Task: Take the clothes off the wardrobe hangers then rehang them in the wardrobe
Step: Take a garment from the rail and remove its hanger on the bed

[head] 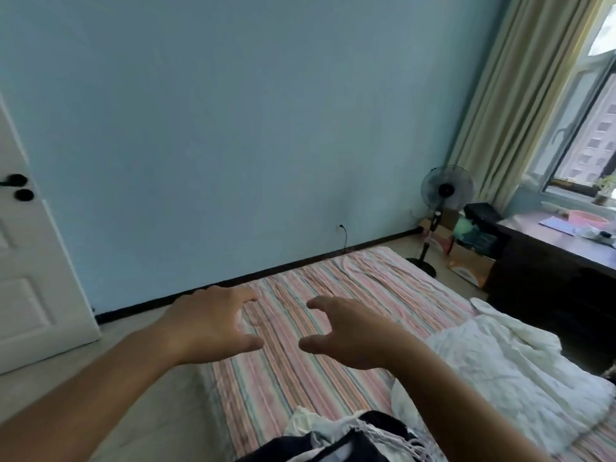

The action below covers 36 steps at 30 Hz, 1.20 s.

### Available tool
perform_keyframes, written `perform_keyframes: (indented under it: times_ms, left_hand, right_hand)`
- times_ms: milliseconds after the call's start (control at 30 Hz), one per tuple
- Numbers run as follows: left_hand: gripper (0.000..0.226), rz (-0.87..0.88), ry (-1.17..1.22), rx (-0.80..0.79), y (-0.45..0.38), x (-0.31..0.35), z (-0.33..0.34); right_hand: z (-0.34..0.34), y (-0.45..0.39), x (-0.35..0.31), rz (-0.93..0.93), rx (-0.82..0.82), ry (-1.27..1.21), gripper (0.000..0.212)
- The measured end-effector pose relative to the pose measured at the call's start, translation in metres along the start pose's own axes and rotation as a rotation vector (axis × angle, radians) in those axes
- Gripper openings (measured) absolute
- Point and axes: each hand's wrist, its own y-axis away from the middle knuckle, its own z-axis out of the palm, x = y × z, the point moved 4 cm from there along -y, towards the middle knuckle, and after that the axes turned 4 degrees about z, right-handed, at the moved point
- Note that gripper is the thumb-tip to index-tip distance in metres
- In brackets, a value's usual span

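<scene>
At the bottom centre of the frame, nearest me, lies the pile of dark and white clothes (336, 438) on the striped bed (333, 295), with a crumpled white garment (500, 371) spread at the lower right. Both of my hands hover above the sheet beyond that pile. My left hand (210, 323) and right hand (350, 331) face each other mid-frame, fingers (246, 295) apart and loosely curved, holding nothing. So the clothes lie toward me and below my wrists, not ahead; I judge I must draw back and down to reach them, and my right hand sits nearer the white garment. No hanger or wardrobe shows here. Farther off stand a fan (446, 190) and a desk (546, 241) at the right, by the blue wall (233, 128).
</scene>
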Motion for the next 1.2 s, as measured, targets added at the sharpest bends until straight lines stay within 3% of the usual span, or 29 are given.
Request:
perform_keyframes:
  times_ms: [233,333,433,600,900,1133,1200]
  left_hand:
    - [0.079,-0.087,0.006,0.052,0.129,-0.068,-0.075]
    - [0.068,-0.114,-0.002,0.178,0.184,-0.09,-0.103]
    - [0.072,-0.169,0.066,0.295,0.237,-0.113,-0.121]
    - [0.078,-0.273,0.13,0.34,0.328,-0.149,-0.14]
    - [0.09,-0.669,0.172,0.46,0.475,-0.18,-0.143]
    - [0.06,-0.891,0.173,0.529,0.57,-0.164,-0.14]
    - [0.062,-0.98,0.151,0.534,0.597,-0.161,-0.135]
  right_hand:
    - [-0.02,0.044,-0.167,-0.23,-0.037,0.131,0.081]
    - [-0.024,0.067,-0.228,-0.352,-0.029,0.159,0.077]
    - [-0.024,0.091,-0.279,-0.459,-0.035,0.159,0.074]
    - [-0.011,0.117,-0.359,-0.621,-0.113,0.216,0.071]
    - [0.036,0.131,-0.48,-0.942,-0.193,0.243,0.071]
    - [0.075,0.145,-0.549,-1.183,-0.258,0.254,0.062]
    - [0.088,0.156,-0.569,-1.259,-0.268,0.227,0.054]
